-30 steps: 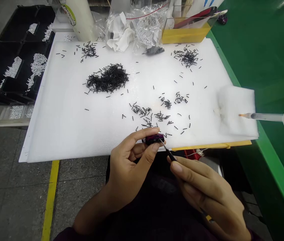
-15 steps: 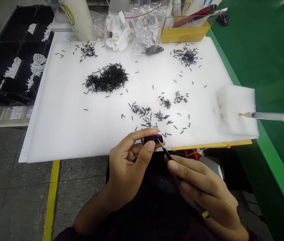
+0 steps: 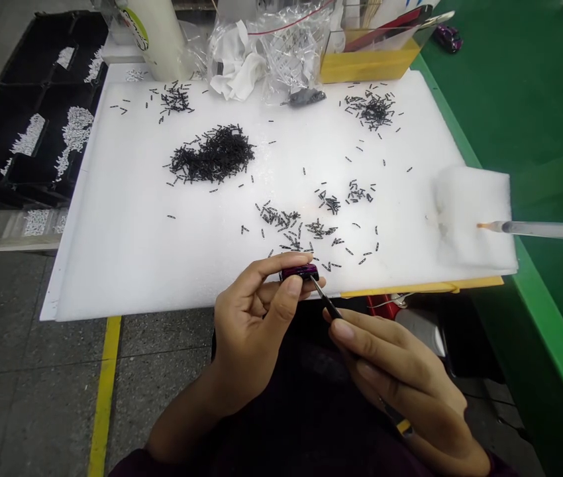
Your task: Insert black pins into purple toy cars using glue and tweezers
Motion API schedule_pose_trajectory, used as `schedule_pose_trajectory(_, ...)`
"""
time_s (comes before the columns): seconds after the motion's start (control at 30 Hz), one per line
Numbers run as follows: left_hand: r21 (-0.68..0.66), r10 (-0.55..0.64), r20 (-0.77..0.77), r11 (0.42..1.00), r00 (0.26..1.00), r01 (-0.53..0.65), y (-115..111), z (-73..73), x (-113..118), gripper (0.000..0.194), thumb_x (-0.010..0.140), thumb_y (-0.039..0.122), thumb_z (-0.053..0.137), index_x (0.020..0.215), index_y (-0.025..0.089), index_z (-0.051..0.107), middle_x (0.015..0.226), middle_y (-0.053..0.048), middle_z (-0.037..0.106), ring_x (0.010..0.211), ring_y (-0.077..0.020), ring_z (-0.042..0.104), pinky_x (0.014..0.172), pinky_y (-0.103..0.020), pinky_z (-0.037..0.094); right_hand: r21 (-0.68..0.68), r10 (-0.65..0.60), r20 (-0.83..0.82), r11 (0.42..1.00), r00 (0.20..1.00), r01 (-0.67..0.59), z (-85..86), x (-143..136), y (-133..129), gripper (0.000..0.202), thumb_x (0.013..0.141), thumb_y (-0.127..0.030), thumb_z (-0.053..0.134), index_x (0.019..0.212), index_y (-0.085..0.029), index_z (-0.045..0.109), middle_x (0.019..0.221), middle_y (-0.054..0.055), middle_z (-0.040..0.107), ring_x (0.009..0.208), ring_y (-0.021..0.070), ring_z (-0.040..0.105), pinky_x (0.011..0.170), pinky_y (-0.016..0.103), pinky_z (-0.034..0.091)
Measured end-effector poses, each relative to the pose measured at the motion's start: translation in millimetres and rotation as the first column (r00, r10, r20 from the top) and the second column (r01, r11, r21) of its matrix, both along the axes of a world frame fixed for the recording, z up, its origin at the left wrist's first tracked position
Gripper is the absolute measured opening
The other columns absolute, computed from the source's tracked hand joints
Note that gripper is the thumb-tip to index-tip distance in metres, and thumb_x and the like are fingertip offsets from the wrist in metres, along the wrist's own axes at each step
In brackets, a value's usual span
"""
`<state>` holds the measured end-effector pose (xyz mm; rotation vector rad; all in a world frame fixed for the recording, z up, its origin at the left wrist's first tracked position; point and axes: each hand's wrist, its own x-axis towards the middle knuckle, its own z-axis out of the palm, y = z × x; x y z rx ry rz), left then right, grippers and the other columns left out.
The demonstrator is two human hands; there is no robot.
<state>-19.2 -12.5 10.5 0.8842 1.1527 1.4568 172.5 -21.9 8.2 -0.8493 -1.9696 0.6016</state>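
Clamping a purple-black part [image 3: 300,270] is the left hand [image 3: 248,324]. The right hand [image 3: 401,361] grips a pointed tool [image 3: 325,301], tip [image 3: 312,279] at the part

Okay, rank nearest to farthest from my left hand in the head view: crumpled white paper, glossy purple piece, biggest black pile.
1. Glossy purple piece: held in the left hand.
2. Biggest black pile: ahead, slightly left.
3. Crumpled white paper: at the back.
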Motion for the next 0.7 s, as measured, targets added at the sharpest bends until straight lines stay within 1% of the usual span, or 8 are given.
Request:
schedule_pose_trajectory(0.13,0.007,-0.01,0.01,1.0,1.0,0.01,0.0,-0.8,0.6,0.018,0.108,0.024,0.073,0.121,0.03,0.083,0.124,0.001,0.086,0.105,-0.0192,0.086,0.09,-0.022,0.071,0.073,0.03,0.006,0.997,1.0,-0.031,-2.5,0.2,1.1,0.04,0.089,0.01,0.068,0.111,-0.022,0.075,0.128,0.008,0.083,0.116,0.0319,0.082,0.083,0.043,0.078)
schedule_pose_trajectory(0.2,0.008,-0.009,0.015,1.0,1.0,0.008,0.0,-1.2,0.9,0.018,0.108,0.024,0.072,0.121,0.03,0.082,0.125,0.001,0.086,0.105,-0.0188,0.085,0.09,-0.022,0.071,0.08,0.024,-0.035,0.997,0.999,-0.021,-8.3,-2.7,-1.1,0.041,0.089,0.01,0.07,0.116,-0.02,0.074,0.13,0.009,0.082,0.117,0.0314,0.082,0.086,0.043,0.078)
schedule_pose_trajectory(0.27,0.019,-0.007,0.015,1.0,1.0,0.006,-0.2,-1.6,1.4,0.018,0.108,0.023,0.072,0.121,0.029,0.082,0.124,0.001,0.086,0.106,-0.0188,0.085,0.09,-0.022,0.071,0.062,-0.034,-0.11,0.997,0.993,0.041,-15.3,-7.8,-4.4,0.047,0.088,0.011,0.071,0.124,-0.019,0.073,0.131,0.009,0.082,0.118,0.0303,0.082,0.087,0.043,0.078)
schedule_pose_trajectory(0.37,0.034,0.01,0.002,0.999,1.0,-0.01,-0.5,-2.6,2.7,0.018,0.108,0.022,0.072,0.121,0.028,0.081,0.122,0.001,0.086,0.106,-0.0195,0.085,0.091,-0.023,0.071,-0.003,-0.097,-0.21,0.995,0.973,0.098,-24.7,-16.5,-5.8,0.06,0.083,0.016,0.073,0.129,-0.023,0.071,0.134,0.005,0.081,0.113,0.0268,0.084,0.087,0.04,0.078)
schedule_pose_trajectory(0.47,0.039,0.033,-0.011,0.999,0.999,-0.032,-0.5,-3.7,4.2,0.017,0.107,0.023,0.072,0.121,0.026,0.081,0.123,-0.001,0.086,0.105,-0.021,0.086,0.089,-0.024,0.072,0.017,-0.061,-0.31,0.997,0.949,0.07,-29.5,-23.1,-1.7,0.07,0.077,0.022,0.073,0.13,-0.023,0.071,0.138,0.003,0.079,0.113,0.024,0.084,0.091,0.035,0.077)
schedule_pose_trajectory(0.5,0.038,0.037,-0.01,0.999,0.999,-0.037,-0.5,-3.9,4.5,0.016,0.107,0.023,0.073,0.121,0.026,0.081,0.123,-0.002,0.086,0.104,-0.0213,0.086,0.088,-0.025,0.072,0.033,-0.056,-0.342,0.997,0.938,0.071,-29.7,-24.9,-0.6,0.071,0.076,0.023,0.072,0.13,-0.022,0.071,0.139,0.003,0.079,0.114,0.0236,0.083,0.092,0.034,0.077)
schedule_pose_trajectory(0.6,0.028,0.04,0.006,0.999,0.999,-0.04,-0.5,-3.9,4.7,0.016,0.107,0.024,0.073,0.12,0.026,0.081,0.121,-0.001,0.086,0.104,-0.0208,0.086,0.089,-0.024,0.072,0.015,-0.077,-0.354,0.996,0.932,0.088,-25.1,-29.8,-3.5,0.069,0.073,0.024,0.074,0.126,-0.021,0.072,0.139,0.002,0.079,0.113,0.0213,0.083,0.095,0.031,0.076)
schedule_pose_trajectory(0.7,0.033,0.02,0.028,0.999,0.999,-0.021,-0.3,-4.1,4.4,0.016,0.108,0.023,0.072,0.121,0.027,0.081,0.12,0.001,0.087,0.105,-0.0194,0.086,0.092,-0.023,0.071,-0.028,-0.232,-0.36,0.971,0.904,0.238,-16.2,-32.6,-13.0,0.062,0.07,0.025,0.076,0.112,-0.019,0.073,0.133,0.001,0.082,0.108,0.0196,0.084,0.095,0.026,0.075)
